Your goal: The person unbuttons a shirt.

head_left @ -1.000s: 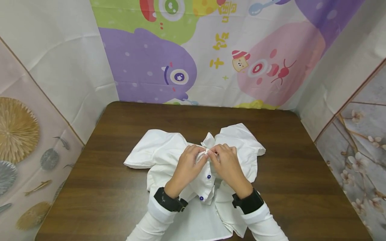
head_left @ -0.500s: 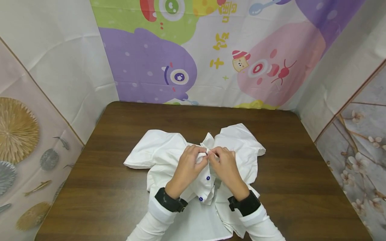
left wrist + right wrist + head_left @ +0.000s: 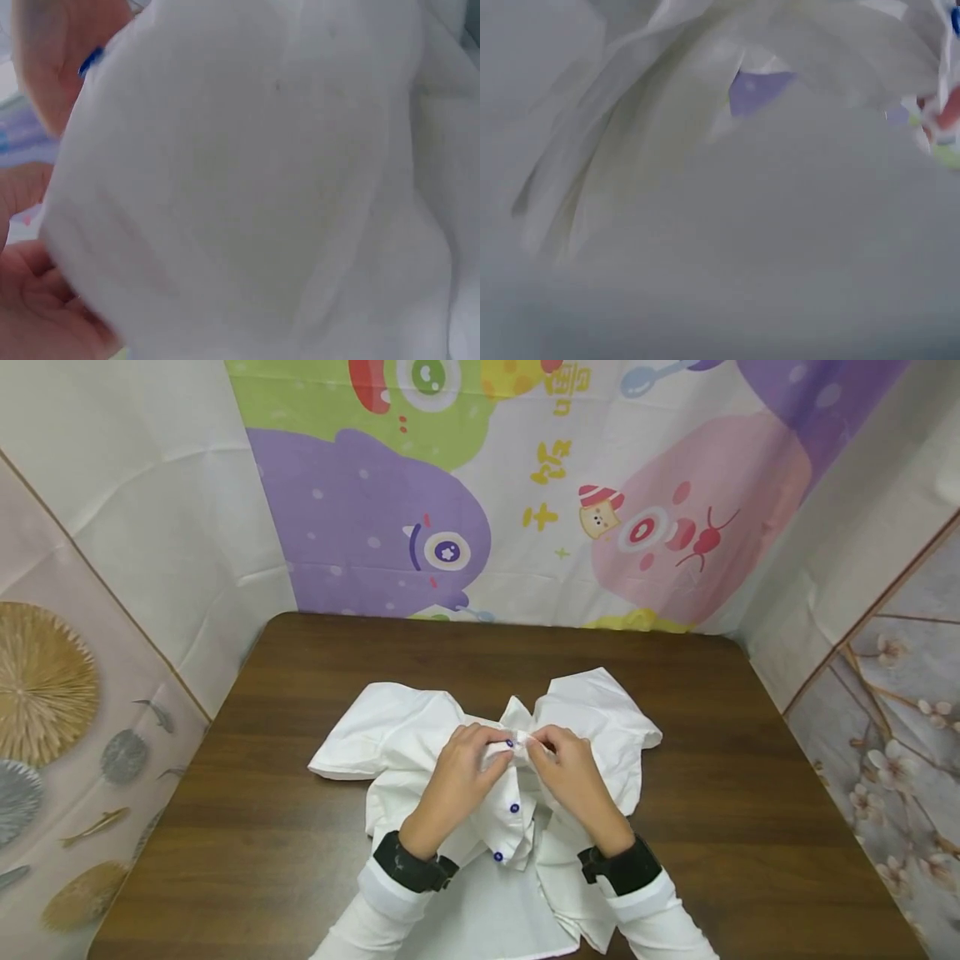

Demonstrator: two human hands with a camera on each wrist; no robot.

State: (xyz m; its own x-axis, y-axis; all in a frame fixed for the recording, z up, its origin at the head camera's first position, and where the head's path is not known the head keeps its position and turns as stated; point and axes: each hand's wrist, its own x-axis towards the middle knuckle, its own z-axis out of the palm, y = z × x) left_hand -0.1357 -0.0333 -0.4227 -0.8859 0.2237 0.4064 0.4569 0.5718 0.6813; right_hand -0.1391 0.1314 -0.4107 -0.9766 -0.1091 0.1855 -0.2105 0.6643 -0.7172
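A white short-sleeved shirt [image 3: 408, 727] with blue buttons lies front up, its collar [image 3: 516, 713] pointing away from me. My left hand [image 3: 459, 785] pinches the front edge near the collar, right beside the top blue button [image 3: 509, 743]. Facing it, my right hand [image 3: 572, 777] pinches the shirt's other front edge between thumb and forefinger. Lower on the front band are a second button [image 3: 514, 808] and a third button [image 3: 498, 857]. White cloth fills most of both wrist views; a blue button [image 3: 91, 61] shows at the upper left of the left wrist view.
The shirt lies on a dark brown wooden table [image 3: 720, 760]. Behind it hangs a cartoon-printed curtain [image 3: 375, 518]. Patterned panels flank the table on both sides. Black straps [image 3: 408, 862] sit on my wrists over white sleeves.
My fingertips have parted slightly at the collar, and the top blue button now shows between them. The right hand has shifted slightly right. The rest of the shirt lies nearly unchanged.
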